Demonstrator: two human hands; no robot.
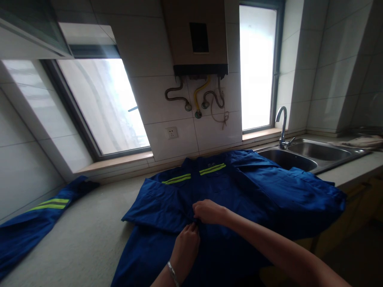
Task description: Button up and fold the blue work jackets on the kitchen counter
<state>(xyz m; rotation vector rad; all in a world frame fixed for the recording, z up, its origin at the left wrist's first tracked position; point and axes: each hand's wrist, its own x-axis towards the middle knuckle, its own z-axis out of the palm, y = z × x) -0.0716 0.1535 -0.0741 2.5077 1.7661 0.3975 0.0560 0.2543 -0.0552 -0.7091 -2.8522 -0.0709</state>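
Note:
A blue work jacket (245, 191) with yellow-green reflective stripes lies spread on the grey countertop (86, 235). My left hand (185, 247), with a bracelet on its wrist, pinches the jacket's fabric near the middle of the front. My right hand (209, 212) reaches across from the right and its closed fingers grip the same spot just above. Both hands touch each other at the cloth. One jacket sleeve hangs over the counter's right edge.
A second blue garment (36, 223) with reflective stripes lies at the far left of the counter. A steel double sink (311, 153) with a tap (283, 125) sits at the back right. Windows, a wall socket and a water heater are behind.

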